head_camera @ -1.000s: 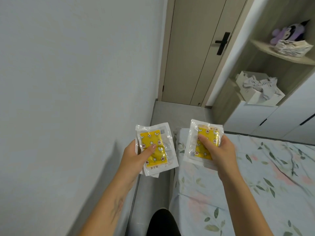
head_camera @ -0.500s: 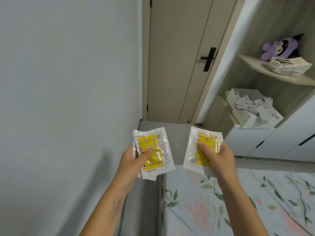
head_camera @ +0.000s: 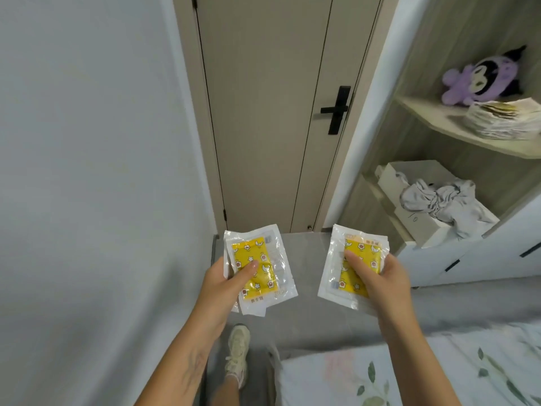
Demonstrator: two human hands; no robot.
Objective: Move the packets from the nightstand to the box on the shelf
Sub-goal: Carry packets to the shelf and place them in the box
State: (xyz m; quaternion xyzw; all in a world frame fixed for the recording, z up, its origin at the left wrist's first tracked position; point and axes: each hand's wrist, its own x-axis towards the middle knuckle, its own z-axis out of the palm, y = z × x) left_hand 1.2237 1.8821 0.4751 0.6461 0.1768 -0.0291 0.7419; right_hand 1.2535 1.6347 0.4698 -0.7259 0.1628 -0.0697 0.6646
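Two hands out front, each gripping clear packets w/ yellow inserts. Biggest first: closed door ahead, flowered bed at lower right, shelf unit on right w/ white box holding grey cloth. Left hand thumb-pinches left packets; right hand clamps right packets. Both stacks well short of box.

Closed door with black handle; purple plush toy on upper shelf; floral bedsheet lower right; pale sneaker on floor.
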